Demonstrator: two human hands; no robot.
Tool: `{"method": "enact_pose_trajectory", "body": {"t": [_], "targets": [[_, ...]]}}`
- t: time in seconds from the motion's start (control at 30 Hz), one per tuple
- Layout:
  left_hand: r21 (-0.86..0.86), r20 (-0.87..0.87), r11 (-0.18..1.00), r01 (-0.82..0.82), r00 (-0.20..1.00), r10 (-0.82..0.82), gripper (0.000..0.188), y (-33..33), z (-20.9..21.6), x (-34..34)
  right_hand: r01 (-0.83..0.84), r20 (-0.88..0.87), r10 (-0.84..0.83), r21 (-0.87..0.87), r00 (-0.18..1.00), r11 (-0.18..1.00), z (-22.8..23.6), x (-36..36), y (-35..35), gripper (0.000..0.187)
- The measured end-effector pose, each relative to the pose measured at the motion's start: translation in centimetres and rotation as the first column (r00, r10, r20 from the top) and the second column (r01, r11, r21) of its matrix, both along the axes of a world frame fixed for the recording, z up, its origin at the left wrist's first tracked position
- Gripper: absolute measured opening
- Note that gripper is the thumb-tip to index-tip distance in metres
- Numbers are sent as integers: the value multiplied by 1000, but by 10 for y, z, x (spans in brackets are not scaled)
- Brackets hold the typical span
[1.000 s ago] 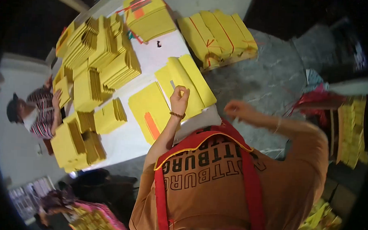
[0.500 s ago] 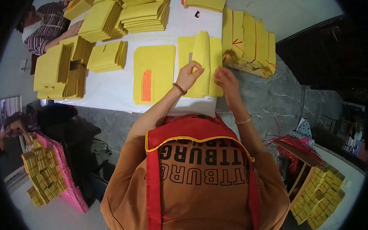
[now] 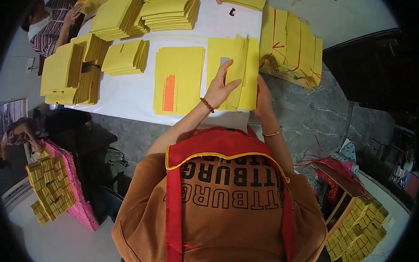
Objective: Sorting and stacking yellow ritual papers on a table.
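Left hand [image 3: 218,90] over folded yellow paper [image 3: 251,72], thumb and forefinger spread well apart. Forefinger tip beside a grey patch [image 3: 223,61], thumb tip over the raised middle flap (contact with the paper hard to judge from this angle). Right hand [image 3: 263,98] at the right edge of the same paper, turned on its side, fingers partly hidden; cannot tell whether gripping or only touching.

Paper position: near right corner of the white worktop [image 3: 127,96]. Lies mostly flat, with the long middle flap standing up from the rest. Just to the left, a flat yellow stack [image 3: 189,63] bearing an orange strip [image 3: 169,93] (painted or pasted, hard to say). Further left, a smaller yellow pile [image 3: 122,58], then taller yellow piles [image 3: 59,75] near the left end. Beyond the paper, a small black object [image 3: 232,12]. Past the worktop's right edge, yellow bundles [image 3: 290,50] bound with red cord. At upper left, a co-worker [image 3: 53,31] in a striped top, hands at another yellow piece [image 3: 95,1].
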State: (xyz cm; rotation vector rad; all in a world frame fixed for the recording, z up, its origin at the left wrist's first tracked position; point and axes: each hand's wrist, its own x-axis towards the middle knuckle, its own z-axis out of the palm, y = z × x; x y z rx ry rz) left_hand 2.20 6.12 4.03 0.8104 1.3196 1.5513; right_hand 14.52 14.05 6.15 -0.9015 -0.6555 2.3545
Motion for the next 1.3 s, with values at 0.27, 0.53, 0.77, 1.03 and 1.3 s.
{"method": "enact_pose_trajectory", "body": {"t": [0.27,0.53,0.77,1.03,1.3], "targets": [[-40,-1,996,-82,997,82,69,1,-16,-3,-50,74,48,33,996,998,-11,3,5,29],[-71,134,996,-57,989,66,63,-1,-6,-3,28,35,-27,-14,999,1000,-13,2,4,29],[-17,-297,997,73,952,-75,70,-15,13,10,18,46,-23,102,999,995,-16,0,2,25],[-33,-861,958,285,478,-172,82,-22,12,12,13,30,-16,88,999,996,-20,2,4,23],[-35,-676,945,324,689,-261,61,-30,8,-12,-19,108,17,13,994,1000,-16,4,8,29]]}}
